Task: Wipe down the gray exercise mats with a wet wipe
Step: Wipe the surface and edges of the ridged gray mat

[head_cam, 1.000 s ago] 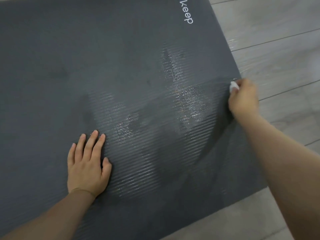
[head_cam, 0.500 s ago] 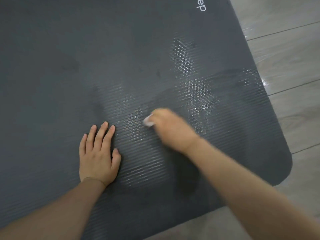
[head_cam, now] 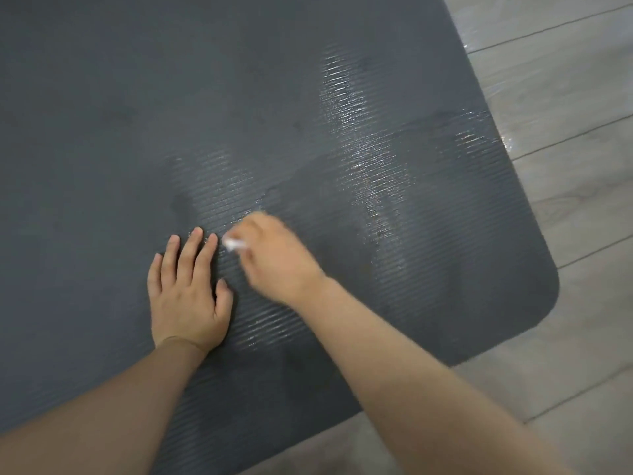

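On the wooden floor in the head view lies one gray exercise mat, its rounded corner at the lower right. The left hand presses flat on the ribbed surface, fingers straight and slightly spread, much as it did half a second ago. The right hand, blurred, has slid further left since then and now sits just beside the left fingertips; a second ago it was out at the mat's right edge. Its fingers curl around one small white wet wipe, of which only a bit shows, held against the mat. Glossy wet streaks cross the mat to the right of the hands and below them. The view has also shifted, so the printed logo is almost out of frame at the top. Count: one mat, one wipe, two hands.
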